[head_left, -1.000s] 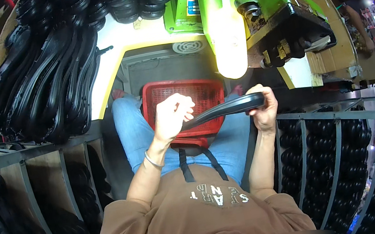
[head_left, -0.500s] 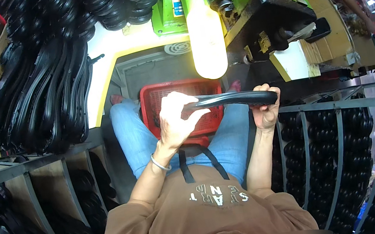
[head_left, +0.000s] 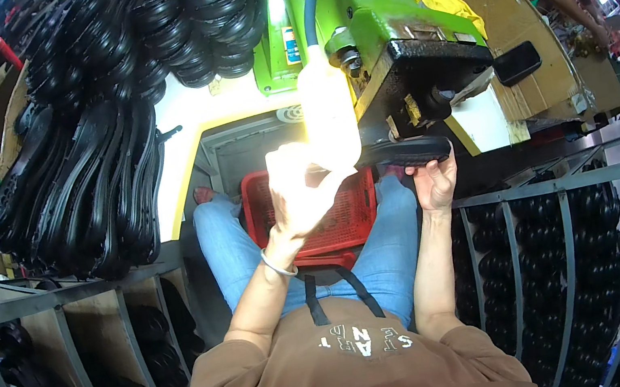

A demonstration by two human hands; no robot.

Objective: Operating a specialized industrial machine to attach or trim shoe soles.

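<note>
A black shoe sole (head_left: 408, 151) is held sideways between my two hands, just in front of the green machine (head_left: 398, 10). My left hand (head_left: 296, 196) pinches its left end, which is partly lost in the glare of the bright lamp (head_left: 327, 113). At the other end, the fingers of my right hand (head_left: 434, 181) are closed on the sole from below. The machine's black head (head_left: 422, 80) hangs close above the sole. Below, a red plastic basket (head_left: 264, 238) stands between my legs.
Stacked black soles (head_left: 90, 177) cover the table's left side, with more piled behind. Metal racks full of soles flank me, the right rack (head_left: 570, 181) and the left rack (head_left: 53, 277). A cardboard box (head_left: 520, 2) and a black phone-like object (head_left: 518, 63) sit right of the machine.
Both hands have carried the sole slightly forward, toward the machine head and under the lamp. The sole has turned to show more of its broad face. The view has shifted a little.
</note>
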